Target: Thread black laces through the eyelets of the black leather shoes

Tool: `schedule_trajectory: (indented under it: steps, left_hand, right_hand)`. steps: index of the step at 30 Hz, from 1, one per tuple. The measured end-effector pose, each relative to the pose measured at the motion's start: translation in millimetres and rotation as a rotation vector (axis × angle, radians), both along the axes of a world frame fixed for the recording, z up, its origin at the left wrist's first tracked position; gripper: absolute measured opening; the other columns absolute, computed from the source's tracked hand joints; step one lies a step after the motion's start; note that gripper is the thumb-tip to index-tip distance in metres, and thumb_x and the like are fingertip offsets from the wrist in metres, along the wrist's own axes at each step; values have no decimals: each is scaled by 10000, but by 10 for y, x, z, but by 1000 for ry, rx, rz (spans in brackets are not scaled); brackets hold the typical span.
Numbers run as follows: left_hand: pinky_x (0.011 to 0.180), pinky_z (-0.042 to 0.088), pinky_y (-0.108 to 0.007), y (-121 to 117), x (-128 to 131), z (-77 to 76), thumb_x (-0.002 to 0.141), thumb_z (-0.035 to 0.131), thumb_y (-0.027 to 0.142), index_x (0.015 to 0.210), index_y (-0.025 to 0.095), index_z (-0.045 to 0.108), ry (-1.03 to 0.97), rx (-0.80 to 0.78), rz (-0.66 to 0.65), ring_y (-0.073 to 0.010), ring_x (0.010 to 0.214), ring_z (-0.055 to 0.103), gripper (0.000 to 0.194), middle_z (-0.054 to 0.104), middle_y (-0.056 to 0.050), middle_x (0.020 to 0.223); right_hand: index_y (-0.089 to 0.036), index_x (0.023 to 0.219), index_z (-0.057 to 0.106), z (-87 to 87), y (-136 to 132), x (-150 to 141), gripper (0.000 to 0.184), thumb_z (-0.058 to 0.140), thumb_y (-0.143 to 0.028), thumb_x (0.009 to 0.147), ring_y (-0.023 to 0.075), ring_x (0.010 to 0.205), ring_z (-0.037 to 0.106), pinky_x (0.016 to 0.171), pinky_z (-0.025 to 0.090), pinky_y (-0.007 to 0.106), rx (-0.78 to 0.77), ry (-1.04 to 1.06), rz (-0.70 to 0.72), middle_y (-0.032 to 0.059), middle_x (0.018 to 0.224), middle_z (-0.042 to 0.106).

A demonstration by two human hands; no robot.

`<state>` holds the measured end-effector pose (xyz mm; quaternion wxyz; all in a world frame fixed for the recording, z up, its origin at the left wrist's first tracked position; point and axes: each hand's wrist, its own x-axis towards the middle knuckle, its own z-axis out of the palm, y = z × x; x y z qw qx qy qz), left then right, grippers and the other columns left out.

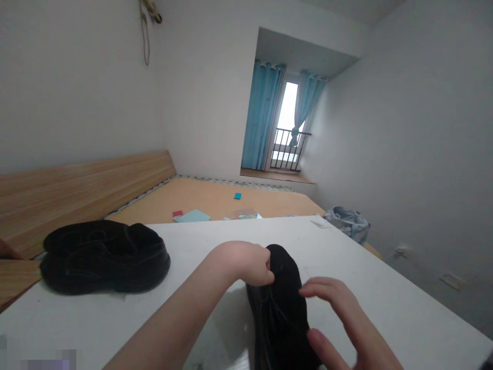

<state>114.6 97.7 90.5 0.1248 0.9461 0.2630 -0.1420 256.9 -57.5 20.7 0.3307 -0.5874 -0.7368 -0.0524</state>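
A black shoe [287, 303] with dark laces lies in front of me on the white table [215, 234], toe pointing away. My left hand [250, 262] is closed at the shoe's left side near the toe, thumb and fingers bent against it; part of its grip is hidden behind the wrist. To the right of the shoe, my right hand [339, 318] has its fingers spread, with the fingertips close to or touching the shoe's right side. Another black shoe [106, 257] rests on its own at the table's left.
Behind the table is a bed-like tan surface [215, 190] with a wooden headboard [77, 185], a light blue sheet [192, 216] and a small blue square [238, 196]. A patterned fabric bag [348, 223] stands beyond the table's right edge. Blue curtains [262, 118] hang at the window.
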Motion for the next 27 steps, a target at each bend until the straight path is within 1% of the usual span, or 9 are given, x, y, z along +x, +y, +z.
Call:
schedule_trajectory:
  steps: [3,6,9,11,14,17,20,22,27]
  left_hand:
    - [531,406,-263,40,-25,0,717,482,334,1010,156,664,15,-2,31,-213,726,620,388,701,-92,914]
    - [606,442,-267,112,-49,-22,685,501,258,1045,178,642,17,-64,-24,-213,790,627,395,695,-73,976]
    - [599,443,-256,173,-64,-36,639,518,167,1099,176,597,-13,-116,-89,-206,797,628,466,689,-63,1005]
    - [563,427,-252,184,-71,-25,627,518,141,1084,171,590,-18,-117,-104,-209,773,628,463,695,-60,972]
    - [541,405,-246,160,-89,10,627,530,149,1058,186,581,-47,-92,-83,-211,766,627,436,698,-47,934]
    - [567,408,-244,126,-112,37,638,560,196,1107,204,543,-126,-75,-76,-207,801,620,470,681,-45,984]
    - [601,419,-239,103,-126,52,651,565,222,1138,207,522,-166,-86,-84,-194,816,614,489,669,-49,1016]
    - [604,416,-233,90,-129,68,671,553,243,1138,203,525,-168,-119,-81,-179,799,612,469,671,-42,1001]
    - [552,387,-235,75,-132,119,800,436,387,1000,170,599,-173,-212,-116,-159,722,595,337,682,-33,904]
  right_hand:
    - [-199,1083,603,210,189,-135,353,638,-341,762,301,990,573,855,484,469,-250,-179,-25,112,1078,628]
    - [-145,1064,650,223,363,-271,493,711,-444,677,375,1040,521,924,386,587,-417,-334,-81,159,1118,618]
    - [-85,1093,649,123,509,-340,566,730,-436,657,416,1110,454,983,279,631,-414,-406,-131,213,1160,588]
    - [-120,1089,650,57,573,-348,462,709,-334,684,387,1135,432,1022,225,613,-346,-346,-132,185,1179,571]
    - [-208,962,671,-9,610,-324,249,646,-235,716,333,1167,390,1058,167,579,-254,-129,-106,113,1191,530]
    - [-220,845,656,-64,614,-277,116,559,-235,782,308,1174,364,1044,207,552,-221,126,-84,100,1195,488]
    - [-219,803,649,-129,626,-212,178,497,-306,835,290,1194,356,1036,246,505,-215,393,-22,100,1204,467]
    - [-221,794,660,-157,632,-170,220,521,-388,830,284,1213,362,1059,224,478,-235,584,29,95,1199,473]
    - [-244,912,694,-123,599,-127,275,616,-474,783,267,1204,448,1031,305,409,-427,1231,123,54,1311,476]
